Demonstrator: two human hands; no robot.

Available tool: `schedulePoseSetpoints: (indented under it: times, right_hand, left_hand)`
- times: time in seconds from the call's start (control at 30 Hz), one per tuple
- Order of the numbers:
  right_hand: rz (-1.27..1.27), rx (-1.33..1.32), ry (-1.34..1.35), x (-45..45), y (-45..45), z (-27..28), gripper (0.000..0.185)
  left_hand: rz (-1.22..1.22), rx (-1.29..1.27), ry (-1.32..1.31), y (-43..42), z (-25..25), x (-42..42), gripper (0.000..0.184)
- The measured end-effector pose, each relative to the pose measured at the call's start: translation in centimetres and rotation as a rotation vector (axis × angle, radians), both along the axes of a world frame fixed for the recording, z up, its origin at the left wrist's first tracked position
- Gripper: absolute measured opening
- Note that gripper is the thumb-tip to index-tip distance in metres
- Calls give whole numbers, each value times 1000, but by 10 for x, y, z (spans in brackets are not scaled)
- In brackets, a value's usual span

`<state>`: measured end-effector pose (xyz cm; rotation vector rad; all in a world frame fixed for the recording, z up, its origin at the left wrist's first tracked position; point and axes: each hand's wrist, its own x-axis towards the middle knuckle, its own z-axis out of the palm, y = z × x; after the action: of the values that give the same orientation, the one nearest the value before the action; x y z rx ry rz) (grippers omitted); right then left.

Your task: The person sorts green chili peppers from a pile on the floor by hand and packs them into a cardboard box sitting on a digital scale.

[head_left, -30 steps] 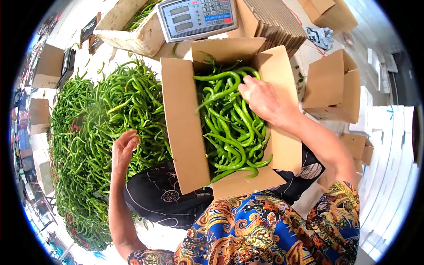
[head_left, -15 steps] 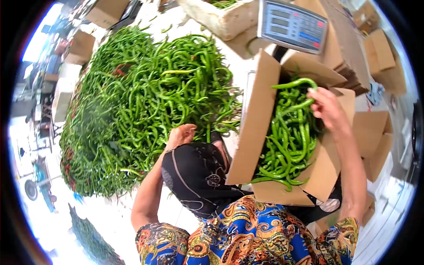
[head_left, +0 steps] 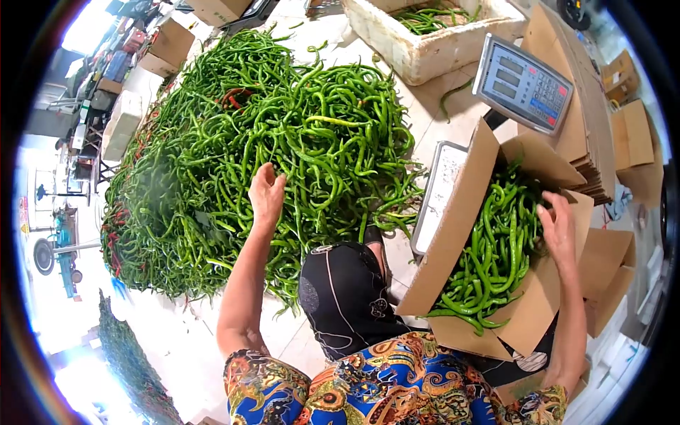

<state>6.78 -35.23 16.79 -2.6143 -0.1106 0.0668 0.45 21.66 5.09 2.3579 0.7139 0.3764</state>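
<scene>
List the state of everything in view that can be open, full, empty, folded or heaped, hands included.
Cardboard box: open, flaps spread, well filled with green peppers.
Foam box: open, some peppers inside.
Pepper pile: loose, heaped on the floor.
Scale display: tilted; reading unclear.
Cardboard stack: folded flat.
Left hand: empty, over the pile.
Right hand: at the box; grip unclear.

Left hand [head_left: 267, 197] raised with fingers loosely curled, right hand [head_left: 559, 225] lowered with fingers bent, both forearms bare

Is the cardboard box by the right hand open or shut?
Open: its flaps are spread apart, and green peppers show inside.
</scene>
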Motion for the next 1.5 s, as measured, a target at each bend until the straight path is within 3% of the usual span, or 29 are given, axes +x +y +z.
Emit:
schedulePoseSetpoints:
  times: [0.07,0.2,0.3,0.33,0.43,0.57,0.73,0.83,0.93,1.03,1.13,1.27,1.4,1.5]
  right_hand:
    - [73,82,35,-7,1,1,25]
    - [88,123,34,-25,9,3,22]
    - [24,137,75,-33,22,7,26]
    - [7,132,94,-34,25,10,27]
    - [22,105,97,-36,27,12,28]
    - [-9,129,122,-39,31,15,27]
    - [-6,127,103,-36,33,14,26]
    - [2,122,97,-29,35,10,26]
    - [5,121,104,-27,48,13,26]
    - [134,54,7,-29,44,11,28]
    - [111,99,14,-34,43,15,29]
    - [85,92,97,-31,48,23,29]
    - [163,38,124,-22,58,26,30]
    - [244,-58,54,-23,56,34,32]
  left_hand:
    - [14,169,10,15,-4,17,55]
    - [71,139,255,26,-14,59,94]
    - [159,-11,430,14,-25,82,104]
    - [143,-91,528,14,-21,88,101]
    - [255,-17,488,5,-45,96,95]
    - [161,78,582,4,-46,101,79]
    - [28,139,513,1,-45,75,76]
    - [108,92,557,5,-62,88,80]
    - [231,69,645,-16,-45,101,78]
    - [249,-59,476,-11,-54,88,73]
    - [215,-66,360,-9,-42,55,58]
    - [151,-249,213,-6,-31,19,58]
    - [89,-41,287,-3,-37,43,58]
    - [72,-379,244,-10,5,35,49]
